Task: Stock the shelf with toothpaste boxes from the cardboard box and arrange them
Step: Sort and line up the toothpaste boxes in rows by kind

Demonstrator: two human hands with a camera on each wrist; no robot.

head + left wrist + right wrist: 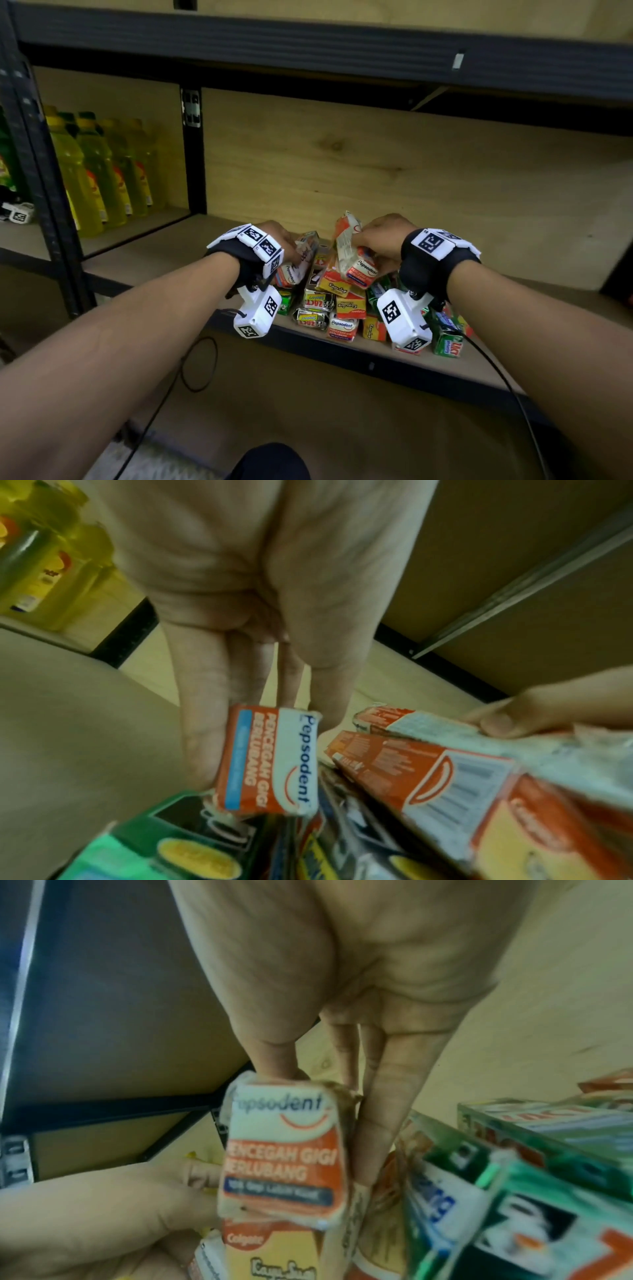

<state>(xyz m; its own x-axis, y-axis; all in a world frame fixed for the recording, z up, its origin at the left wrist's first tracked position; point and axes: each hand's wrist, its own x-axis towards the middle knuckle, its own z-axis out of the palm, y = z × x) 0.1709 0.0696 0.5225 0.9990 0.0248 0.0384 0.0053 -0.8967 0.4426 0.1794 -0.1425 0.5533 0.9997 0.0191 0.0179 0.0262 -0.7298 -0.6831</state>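
Note:
A heap of toothpaste boxes (346,308), red, yellow, green and silver, lies on the wooden shelf (513,246). My left hand (274,236) grips a red and white Pepsodent box (298,263) at the heap's left side; its end face (270,761) shows between thumb and fingers. My right hand (383,240) holds another Pepsodent box (352,253), tilted up over the heap, with its end face (284,1153) toward the wrist camera. The cardboard box is not in view.
Yellow bottles (99,174) fill the bay to the left, behind a black upright (193,150). An upper shelf beam (308,48) runs overhead. Bare shelf board stretches right of the heap. Cables (191,363) hang below the shelf edge.

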